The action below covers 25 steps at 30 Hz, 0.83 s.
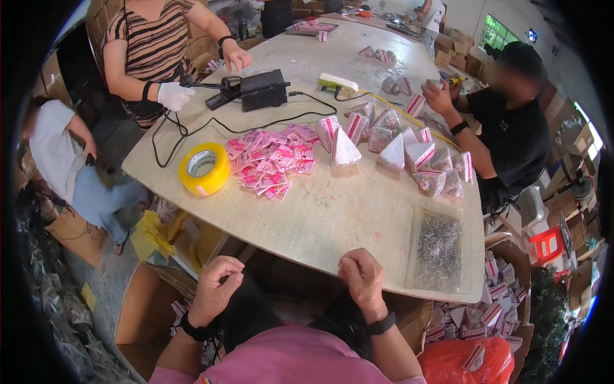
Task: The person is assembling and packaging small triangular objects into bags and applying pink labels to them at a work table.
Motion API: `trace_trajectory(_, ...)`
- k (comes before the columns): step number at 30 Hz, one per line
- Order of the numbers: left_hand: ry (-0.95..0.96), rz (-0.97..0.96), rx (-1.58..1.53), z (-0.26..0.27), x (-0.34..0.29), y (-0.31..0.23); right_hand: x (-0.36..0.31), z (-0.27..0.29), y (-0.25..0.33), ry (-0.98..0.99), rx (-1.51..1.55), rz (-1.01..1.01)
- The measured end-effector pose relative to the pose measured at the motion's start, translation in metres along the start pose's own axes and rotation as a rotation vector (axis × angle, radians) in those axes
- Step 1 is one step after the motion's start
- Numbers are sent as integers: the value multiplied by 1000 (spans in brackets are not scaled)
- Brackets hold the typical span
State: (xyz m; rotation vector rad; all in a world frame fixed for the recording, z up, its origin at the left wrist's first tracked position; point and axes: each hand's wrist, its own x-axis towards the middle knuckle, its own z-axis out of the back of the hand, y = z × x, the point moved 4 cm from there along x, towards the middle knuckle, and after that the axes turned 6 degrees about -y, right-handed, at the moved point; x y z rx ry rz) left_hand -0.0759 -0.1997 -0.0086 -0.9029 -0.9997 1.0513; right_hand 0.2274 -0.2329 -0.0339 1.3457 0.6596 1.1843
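My left hand (pixel 217 286) is raised just off the table's near edge. Its fingers are loosely curled toward the thumb, and nothing shows in them. At the table edge, my right hand (pixel 362 276) is closed in a loose fist, also with nothing visible in it. Beyond my hands lies a heap of small pink-and-white printed cards (pixel 272 160), beside a roll of yellow tape (pixel 204 169). To the right of the heap stand several clear pyramid-shaped packets (pixel 391 153) with pink-and-white labels. Thin silvery pins or wires fill a shallow clear tray (pixel 414 256) at the near right corner.
A black device (pixel 263 89) with a cable and a white-green power strip (pixel 338 82) lie farther back. Coworkers stand at left and sit at right. Open cartons flank me; packets fill the right one (pixel 521 275), above a red plastic bag (pixel 470 361).
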Motion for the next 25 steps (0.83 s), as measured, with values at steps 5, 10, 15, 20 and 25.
trace_trajectory(5,26,25,4,-6,0,-1,0,1,2,-2,-34,16)
trace_trajectory(10,-18,-30,3,-3,8,-19,0,-1,3,0,-38,26)
trace_trajectory(15,-147,-398,157,21,38,-87,-1,-3,3,6,-51,-46)
trace_trajectory(20,-247,-765,128,57,50,-176,-2,-4,4,3,-34,-73)
trace_trajectory(25,-595,-785,-179,89,54,-241,-3,-2,2,-6,-53,-58)
